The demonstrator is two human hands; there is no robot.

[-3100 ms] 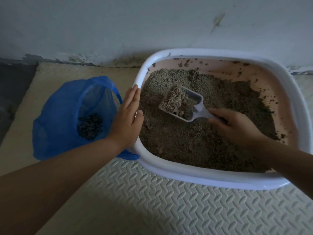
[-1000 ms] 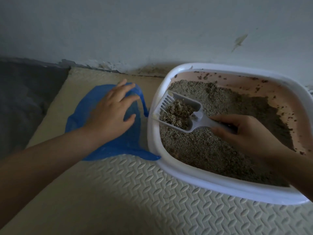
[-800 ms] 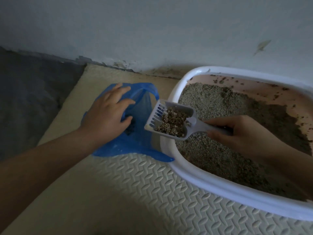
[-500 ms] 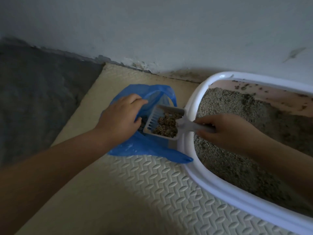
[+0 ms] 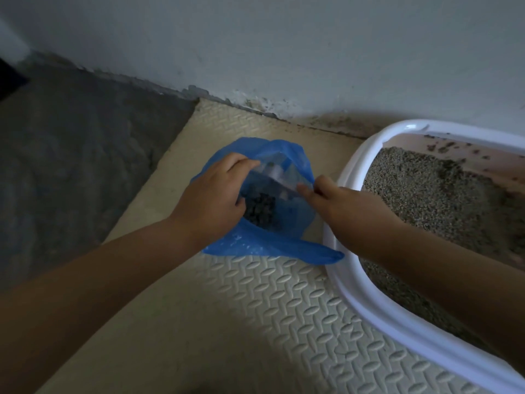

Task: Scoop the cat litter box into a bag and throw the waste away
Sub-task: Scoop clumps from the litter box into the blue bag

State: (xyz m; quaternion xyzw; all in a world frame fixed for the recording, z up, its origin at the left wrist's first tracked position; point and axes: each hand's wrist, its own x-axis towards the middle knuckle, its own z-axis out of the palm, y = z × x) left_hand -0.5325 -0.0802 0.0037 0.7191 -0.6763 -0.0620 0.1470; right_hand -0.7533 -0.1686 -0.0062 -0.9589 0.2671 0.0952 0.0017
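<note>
A blue plastic bag (image 5: 255, 243) lies open on the cream floor mat, left of the litter box (image 5: 369, 305). My left hand (image 5: 210, 200) grips the bag's left rim and holds the mouth open. My right hand (image 5: 341, 206) holds the handle of the white scoop (image 5: 281, 177), whose head is tipped down inside the bag and shows blurred. Dark clumps of waste (image 5: 260, 210) lie at the bag's bottom. The white-rimmed box holds grey litter (image 5: 431, 194).
A pale wall (image 5: 284, 52) with a stained base runs right behind the bag and box. The cream embossed foam mat (image 5: 255, 322) covers the floor in front. Bare grey floor (image 5: 71, 166) lies to the left of the mat.
My right hand carried the loaded scoop from the box over its rim and tipped it into the bag. My left hand moved from the box rim to the bag and opened its mouth.
</note>
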